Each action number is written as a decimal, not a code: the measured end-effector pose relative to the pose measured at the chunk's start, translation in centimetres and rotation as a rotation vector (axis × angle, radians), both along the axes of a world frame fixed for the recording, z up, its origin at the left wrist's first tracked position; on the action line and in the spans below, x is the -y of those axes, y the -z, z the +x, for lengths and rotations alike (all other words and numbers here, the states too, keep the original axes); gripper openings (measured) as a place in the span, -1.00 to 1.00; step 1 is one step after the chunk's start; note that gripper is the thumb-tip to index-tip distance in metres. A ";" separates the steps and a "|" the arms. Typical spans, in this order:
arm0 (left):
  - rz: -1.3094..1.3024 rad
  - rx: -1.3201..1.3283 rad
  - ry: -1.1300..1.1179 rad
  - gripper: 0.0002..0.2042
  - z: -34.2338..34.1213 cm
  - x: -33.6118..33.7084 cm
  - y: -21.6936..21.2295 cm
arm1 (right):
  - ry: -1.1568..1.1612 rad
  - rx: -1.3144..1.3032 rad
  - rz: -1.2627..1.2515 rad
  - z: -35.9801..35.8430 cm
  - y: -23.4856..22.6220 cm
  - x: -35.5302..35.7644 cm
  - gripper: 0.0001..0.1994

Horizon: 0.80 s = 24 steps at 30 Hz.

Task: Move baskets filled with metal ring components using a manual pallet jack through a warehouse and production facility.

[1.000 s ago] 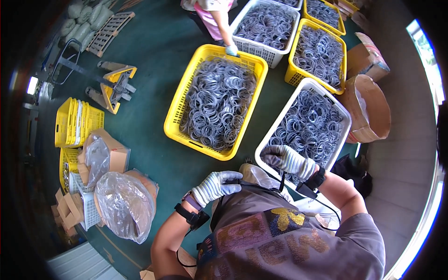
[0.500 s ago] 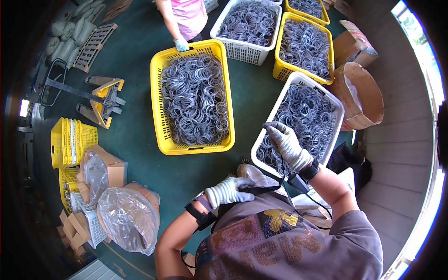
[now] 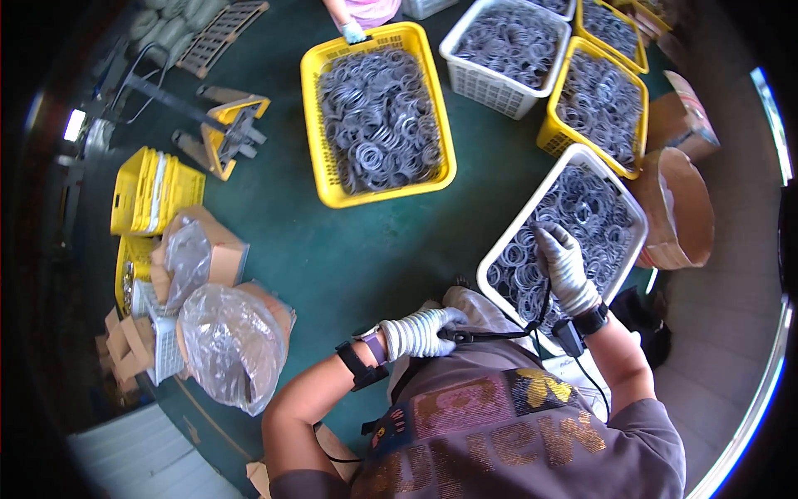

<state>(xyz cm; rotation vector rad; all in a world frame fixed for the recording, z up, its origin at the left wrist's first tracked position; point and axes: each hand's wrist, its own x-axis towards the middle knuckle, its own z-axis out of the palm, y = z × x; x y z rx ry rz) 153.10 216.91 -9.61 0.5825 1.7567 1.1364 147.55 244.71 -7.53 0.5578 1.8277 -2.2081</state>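
My left hand, in a white striped glove, is at my waist with its fingers closed round the end of a black strap. The strap runs across my front to the right and bends upward near a dark loop or knot. My right hand, in a striped glove with dark fingertips, is pinched on the strap's upper part; the very end is hidden by the fingers. Below that hand stands a white basket full of grey rings. A small black box with a cord hangs by my right wrist.
Another person's gloved hand holds the rim of a yellow basket of rings. More filled baskets stand beyond. Cardboard containers are at the right. A pallet jack, stacked yellow baskets and a plastic-lined box are at the left.
The view has shifted, so the baskets sit higher and farther right. My left hand has closed on the strap, which is now stretched across my front. The other person's basket is farther from me.
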 end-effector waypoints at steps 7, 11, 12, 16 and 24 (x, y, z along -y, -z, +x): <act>-0.086 -0.041 -0.405 -0.58 4.4 4.9 -1.8 | -0.404 -0.039 0.131 2.3 -0.1 3.0 -0.80; -0.149 -0.105 -0.541 -0.57 5.5 4.9 -1.8 | -1.071 -0.323 0.509 1.9 -1.3 7.5 -0.50; -0.149 -0.139 -0.562 -0.58 5.8 4.8 -1.4 | -1.188 -0.511 0.535 2.1 -0.8 9.0 -0.39; -0.203 -0.115 -0.648 -0.63 7.2 4.3 -0.4 | -1.562 -0.259 0.383 4.6 -2.2 14.7 -0.10; -0.290 -0.094 -0.825 -0.52 13.9 4.8 0.1 | -1.546 0.083 0.185 4.9 -0.6 16.5 -0.24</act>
